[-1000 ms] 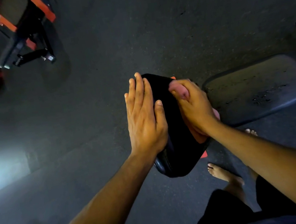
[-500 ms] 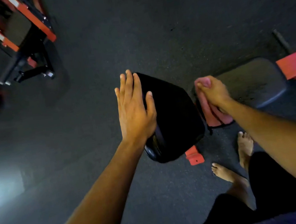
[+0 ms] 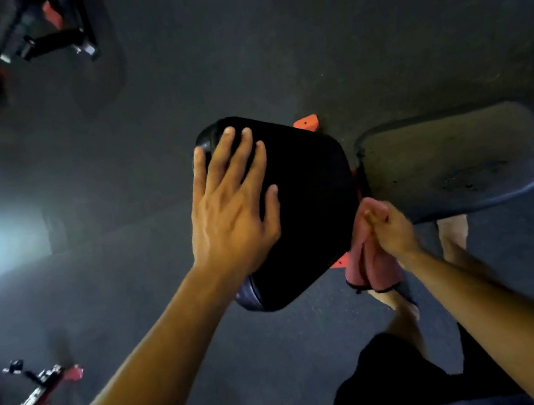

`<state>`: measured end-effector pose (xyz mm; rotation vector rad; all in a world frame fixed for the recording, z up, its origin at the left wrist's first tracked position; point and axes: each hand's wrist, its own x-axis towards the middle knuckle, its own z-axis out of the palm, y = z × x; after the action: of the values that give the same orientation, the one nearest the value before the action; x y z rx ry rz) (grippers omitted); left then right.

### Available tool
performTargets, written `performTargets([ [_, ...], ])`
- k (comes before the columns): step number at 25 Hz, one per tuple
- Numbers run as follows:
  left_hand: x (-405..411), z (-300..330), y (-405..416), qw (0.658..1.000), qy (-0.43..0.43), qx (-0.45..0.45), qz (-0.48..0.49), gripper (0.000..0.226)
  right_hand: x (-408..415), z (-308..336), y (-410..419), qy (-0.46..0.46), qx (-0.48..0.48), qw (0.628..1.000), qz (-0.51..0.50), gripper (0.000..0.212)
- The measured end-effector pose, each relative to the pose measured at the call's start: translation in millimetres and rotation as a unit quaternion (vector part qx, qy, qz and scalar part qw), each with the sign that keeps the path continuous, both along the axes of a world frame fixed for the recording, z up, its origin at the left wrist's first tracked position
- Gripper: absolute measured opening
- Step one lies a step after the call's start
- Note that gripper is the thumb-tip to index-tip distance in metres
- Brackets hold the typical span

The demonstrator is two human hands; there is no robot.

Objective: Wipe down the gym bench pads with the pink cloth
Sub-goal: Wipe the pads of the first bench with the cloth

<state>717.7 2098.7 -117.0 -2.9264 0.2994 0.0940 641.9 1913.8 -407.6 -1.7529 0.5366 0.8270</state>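
Observation:
The black seat pad (image 3: pixel 306 204) of the gym bench fills the middle of the head view. My left hand (image 3: pixel 233 213) lies flat on its left side, fingers straight and spread. To the right lies the longer grey back pad (image 3: pixel 450 161), dusty and scuffed. My right hand (image 3: pixel 388 230) grips the pink cloth (image 3: pixel 369 267) in a fist at the near edge of the gap between the two pads. The cloth hangs down from the fist, off both pads.
Orange frame parts (image 3: pixel 307 123) of the bench show behind the seat pad and at the right edge. Dark rubber floor lies all around. Other gym equipment (image 3: pixel 40 38) stands at the top left and a red machine (image 3: pixel 39 395) at the bottom left. My bare feet (image 3: pixel 405 306) are below the pads.
My right hand has pulled the pink cloth off the back pad toward me, down to the gap's near edge. My left hand has slid further onto the seat pad and spread.

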Motion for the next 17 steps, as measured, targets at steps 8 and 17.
performTargets([
  [8, -1.1, 2.5, -1.8, 0.999, 0.018, -0.035, -0.008, 0.049, 154.9, -9.3, 63.8, 0.141, 0.027, 0.980, -0.139, 0.048],
  [17, 1.8, 6.1, -3.8, 0.999, 0.033, -0.021, -0.004, 0.051, 164.0, -14.1, 65.7, 0.056, 0.013, 0.998, 0.002, 0.063],
])
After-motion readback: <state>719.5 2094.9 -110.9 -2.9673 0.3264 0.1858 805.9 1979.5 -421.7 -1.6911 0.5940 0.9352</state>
